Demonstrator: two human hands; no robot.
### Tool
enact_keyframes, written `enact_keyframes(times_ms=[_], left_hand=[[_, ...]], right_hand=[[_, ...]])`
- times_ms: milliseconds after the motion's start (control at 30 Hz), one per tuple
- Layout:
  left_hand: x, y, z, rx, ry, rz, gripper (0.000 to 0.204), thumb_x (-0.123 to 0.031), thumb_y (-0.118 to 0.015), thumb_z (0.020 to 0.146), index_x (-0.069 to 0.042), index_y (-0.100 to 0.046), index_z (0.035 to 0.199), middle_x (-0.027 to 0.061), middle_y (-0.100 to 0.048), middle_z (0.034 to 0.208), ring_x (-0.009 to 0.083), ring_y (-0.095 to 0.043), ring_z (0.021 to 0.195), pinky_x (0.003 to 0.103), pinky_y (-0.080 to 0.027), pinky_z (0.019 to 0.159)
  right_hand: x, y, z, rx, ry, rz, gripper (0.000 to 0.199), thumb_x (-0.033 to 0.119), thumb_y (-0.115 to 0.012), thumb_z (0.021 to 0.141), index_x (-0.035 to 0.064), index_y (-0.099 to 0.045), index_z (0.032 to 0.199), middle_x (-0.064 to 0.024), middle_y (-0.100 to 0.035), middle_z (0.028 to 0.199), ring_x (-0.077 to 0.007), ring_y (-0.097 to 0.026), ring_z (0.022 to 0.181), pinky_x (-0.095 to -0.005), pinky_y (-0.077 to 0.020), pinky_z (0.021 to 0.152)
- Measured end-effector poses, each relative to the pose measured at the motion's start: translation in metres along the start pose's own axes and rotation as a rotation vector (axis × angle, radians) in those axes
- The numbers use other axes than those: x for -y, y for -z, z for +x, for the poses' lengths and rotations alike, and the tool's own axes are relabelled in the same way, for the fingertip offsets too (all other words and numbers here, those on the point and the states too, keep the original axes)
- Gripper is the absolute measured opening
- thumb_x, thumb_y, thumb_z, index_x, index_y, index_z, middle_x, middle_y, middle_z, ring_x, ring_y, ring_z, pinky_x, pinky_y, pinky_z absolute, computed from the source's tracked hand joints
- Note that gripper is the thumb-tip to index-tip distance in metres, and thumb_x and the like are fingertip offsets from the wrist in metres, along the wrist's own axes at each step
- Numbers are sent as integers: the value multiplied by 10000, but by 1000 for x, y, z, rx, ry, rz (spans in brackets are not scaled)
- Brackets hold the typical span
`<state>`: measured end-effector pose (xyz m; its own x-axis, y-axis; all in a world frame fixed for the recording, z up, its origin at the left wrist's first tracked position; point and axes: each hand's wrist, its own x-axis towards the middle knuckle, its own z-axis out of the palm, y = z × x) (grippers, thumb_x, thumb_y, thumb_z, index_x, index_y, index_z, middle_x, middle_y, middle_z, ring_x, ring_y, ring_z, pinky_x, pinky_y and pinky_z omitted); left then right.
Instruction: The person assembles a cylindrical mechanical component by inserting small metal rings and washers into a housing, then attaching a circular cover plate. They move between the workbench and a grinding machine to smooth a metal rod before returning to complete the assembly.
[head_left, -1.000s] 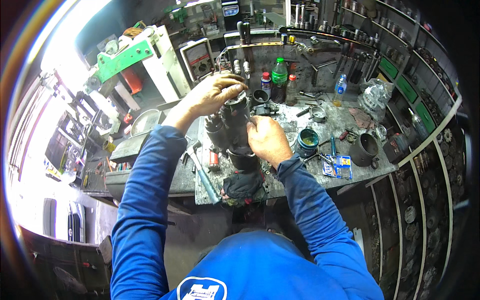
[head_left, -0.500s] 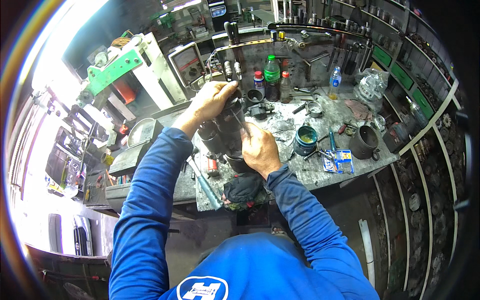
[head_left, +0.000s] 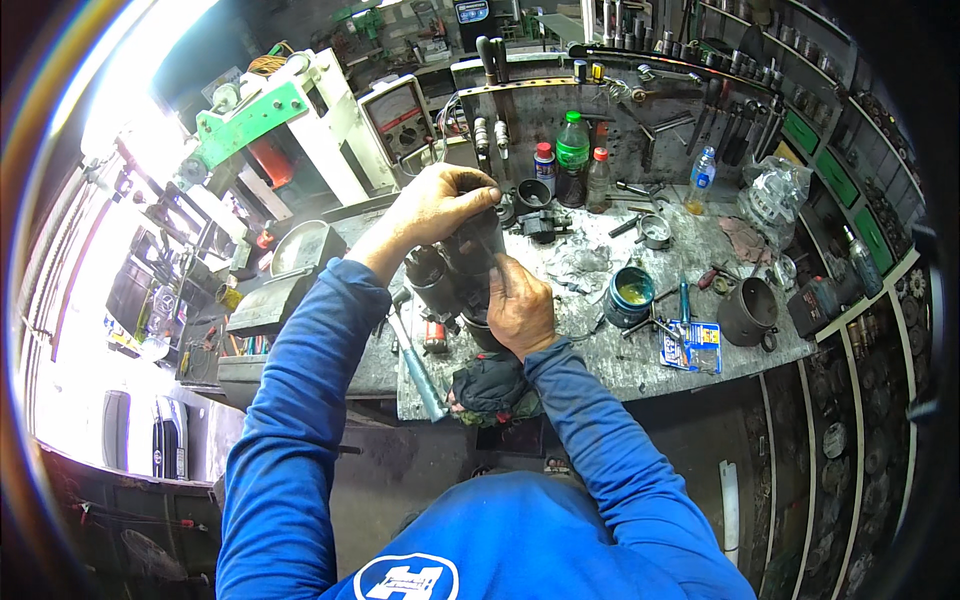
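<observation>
A dark, greasy cylindrical motor part [head_left: 470, 255] stands upright over the front of the grey workbench [head_left: 620, 360]. My left hand [head_left: 440, 205] grips its top end from above. My right hand [head_left: 520, 305] holds its lower right side, fingers wrapped against the housing. A second black cylinder [head_left: 430, 280] sits just left of it on the bench. Both arms are in blue sleeves.
A hammer [head_left: 415, 355] lies at the bench's front left, a dark rag [head_left: 490, 385] hangs over the front edge. A blue tin [head_left: 630, 295], a dark cup-shaped housing [head_left: 750, 312], bottles [head_left: 572, 155] and a tool rack stand further back. A green-and-white press [head_left: 285, 125] is at left.
The view has shifted slightly; my left hand has slid onto the very top of the cylinder and my right hand has moved lower along its side.
</observation>
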<state>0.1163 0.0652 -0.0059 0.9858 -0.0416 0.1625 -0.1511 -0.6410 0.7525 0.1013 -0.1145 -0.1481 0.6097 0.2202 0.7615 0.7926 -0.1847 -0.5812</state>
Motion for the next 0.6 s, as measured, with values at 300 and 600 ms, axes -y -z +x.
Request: enact_keyframes(times_ms=[300, 600], left_hand=[[-3, 0, -1, -16, -1, 6, 330, -289, -675, 1034, 1, -754, 1170, 82, -784, 951, 137, -712, 864, 319, -571, 793], [5, 0, 0, -18, -72, 64, 350, -336, -642, 1037, -42, -768, 1178, 117, -794, 1060, 204, -740, 996, 360, -564, 907]], right_hand=[[-3, -22, 0, -82, 63, -56, 193, 85, -546, 994, -25, -542, 1152, -242, -542, 1003, -469, -597, 861, -533, -495, 746], [-13, -39, -2, -175, 77, -62, 218, 121, -556, 971, 11, -508, 1154, -222, -520, 1056, -419, -529, 987, -532, -390, 889]])
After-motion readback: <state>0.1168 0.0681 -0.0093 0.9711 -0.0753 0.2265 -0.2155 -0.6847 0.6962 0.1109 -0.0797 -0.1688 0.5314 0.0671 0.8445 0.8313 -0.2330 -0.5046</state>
